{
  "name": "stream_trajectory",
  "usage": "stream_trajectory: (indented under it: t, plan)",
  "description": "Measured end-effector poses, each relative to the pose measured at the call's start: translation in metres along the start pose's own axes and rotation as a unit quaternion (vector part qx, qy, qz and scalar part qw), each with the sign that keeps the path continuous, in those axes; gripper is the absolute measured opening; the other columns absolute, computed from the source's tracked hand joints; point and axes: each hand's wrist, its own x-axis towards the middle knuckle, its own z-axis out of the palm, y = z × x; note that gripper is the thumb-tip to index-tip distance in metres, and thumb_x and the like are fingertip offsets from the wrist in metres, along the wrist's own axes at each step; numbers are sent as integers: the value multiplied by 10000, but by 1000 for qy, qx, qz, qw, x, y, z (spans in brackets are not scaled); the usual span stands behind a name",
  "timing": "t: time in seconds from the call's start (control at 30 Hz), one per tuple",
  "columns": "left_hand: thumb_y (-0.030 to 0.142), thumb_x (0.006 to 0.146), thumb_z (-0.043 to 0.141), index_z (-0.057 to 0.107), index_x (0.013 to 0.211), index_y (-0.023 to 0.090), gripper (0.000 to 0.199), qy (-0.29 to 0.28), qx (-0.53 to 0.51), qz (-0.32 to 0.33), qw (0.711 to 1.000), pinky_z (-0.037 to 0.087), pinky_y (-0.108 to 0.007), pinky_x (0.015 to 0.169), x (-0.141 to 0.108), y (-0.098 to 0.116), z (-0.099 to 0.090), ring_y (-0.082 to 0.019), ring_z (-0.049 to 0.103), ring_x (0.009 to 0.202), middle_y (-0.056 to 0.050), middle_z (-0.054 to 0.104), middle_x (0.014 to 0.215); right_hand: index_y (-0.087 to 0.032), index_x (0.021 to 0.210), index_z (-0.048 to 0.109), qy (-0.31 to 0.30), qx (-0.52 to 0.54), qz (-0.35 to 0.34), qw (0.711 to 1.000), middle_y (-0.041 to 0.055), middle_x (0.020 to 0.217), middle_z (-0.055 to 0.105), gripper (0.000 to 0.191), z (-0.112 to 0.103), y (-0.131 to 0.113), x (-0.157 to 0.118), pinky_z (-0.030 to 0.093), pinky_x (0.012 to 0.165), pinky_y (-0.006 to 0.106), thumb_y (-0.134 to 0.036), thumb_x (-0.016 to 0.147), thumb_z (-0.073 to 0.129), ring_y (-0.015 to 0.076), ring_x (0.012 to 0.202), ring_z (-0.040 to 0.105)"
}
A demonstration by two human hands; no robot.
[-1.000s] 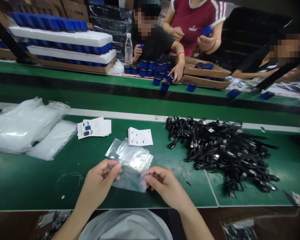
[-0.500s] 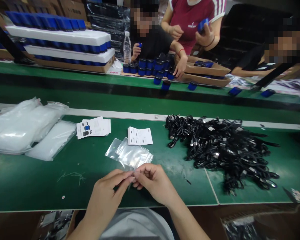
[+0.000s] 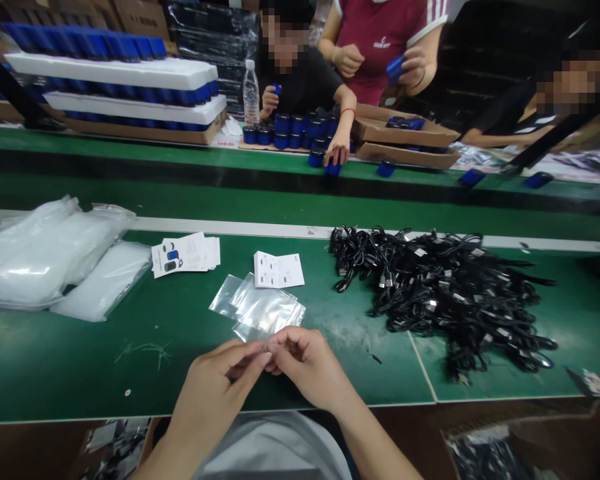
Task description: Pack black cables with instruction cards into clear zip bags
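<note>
My left hand (image 3: 217, 383) and my right hand (image 3: 307, 367) meet at the fingertips near the table's front edge. Both are closed in a pinch, thumbs against fingers, and whatever lies between them is too small and hidden to name. Just beyond the fingertips several clear plastic bags (image 3: 267, 308) lie overlapping on the green table. Behind the bags sits a folded printed leaflet (image 3: 280, 270), partly opened. To its left is a loose stack of printed leaflets (image 3: 185, 255).
A heap of black cables (image 3: 445, 293) covers the right side. Bulging packs of clear bags (image 3: 45, 257) lie at left. Across the green bench (image 3: 180, 180), co-workers handle blue cylindrical parts (image 3: 290, 130) near a plastic bottle (image 3: 251, 93) and stacked white trays (image 3: 115, 70).
My hands stay pinched together in nearly the same spot. Across the bench, a co-worker's hand has moved down onto a blue part, and another co-worker has turned the blue part they hold.
</note>
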Motion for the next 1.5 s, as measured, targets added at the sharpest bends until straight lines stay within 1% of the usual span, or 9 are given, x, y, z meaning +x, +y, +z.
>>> stream_trajectory:
  t: [0.2,0.33,0.53,0.77,0.87,1.0,1.13,1.33,1.5]
  plan:
    - [310,856,444,594,623,192,301,-5,119,28,992,391,-183,456,4,3,-2,-93,543,479,35,558,554,-168,759,639,30,-232,-90,968,-3,671,625,143,3,-7,-6,428,599,218,-149,825,514,119,617,570]
    - [260,843,431,494,537,188,320,-11,190,67,979,359,-191,434,8,0,0,-97,525,447,37,519,508,-162,774,628,53,-288,-103,951,15,704,628,136,7,-5,-8,436,604,223,-133,818,502,132,633,589]
    - [294,881,391,594,688,202,294,27,144,101,984,411,-180,470,6,-1,4,-111,597,533,14,611,619,-164,967,613,62,-317,-110,940,54,824,668,205,13,-4,-12,476,684,258,-116,816,484,172,727,637]
    - [264,871,419,535,642,198,266,-55,79,67,993,442,-177,516,10,-9,13,-96,591,530,34,580,610,-144,1165,534,-2,-370,-127,920,92,996,673,392,9,-11,-17,466,758,253,-66,793,438,195,883,638]
    - [250,866,426,506,620,197,265,-56,59,67,994,439,-162,514,12,-12,16,-82,579,523,43,562,606,-170,1029,590,8,-417,-118,901,60,878,696,286,11,-9,-16,445,658,223,-75,838,400,170,769,652]
    - [247,835,462,482,582,198,259,10,90,103,991,412,-162,486,9,-15,16,-75,529,475,60,507,543,-181,747,604,69,-515,-117,846,42,693,674,179,14,1,-10,391,609,252,-153,848,458,174,637,625]
    - [235,805,484,449,544,202,266,64,106,114,986,401,-159,458,2,-17,13,-72,490,429,70,463,488,-145,694,614,146,-555,-63,817,85,688,666,148,0,0,-1,377,611,281,-103,792,511,205,642,618]
    - [284,839,475,502,628,208,226,44,64,85,993,434,-154,484,2,-15,12,-85,556,482,60,567,558,-207,972,625,16,-413,-134,901,14,891,688,149,-5,-23,-13,432,725,210,-225,877,512,145,822,633]
    - [304,855,453,480,634,212,241,29,75,97,992,437,-166,499,1,-16,12,-90,556,490,60,551,558,-193,881,624,26,-457,-173,872,17,818,683,179,10,-21,-18,413,732,246,-137,858,456,147,767,625]
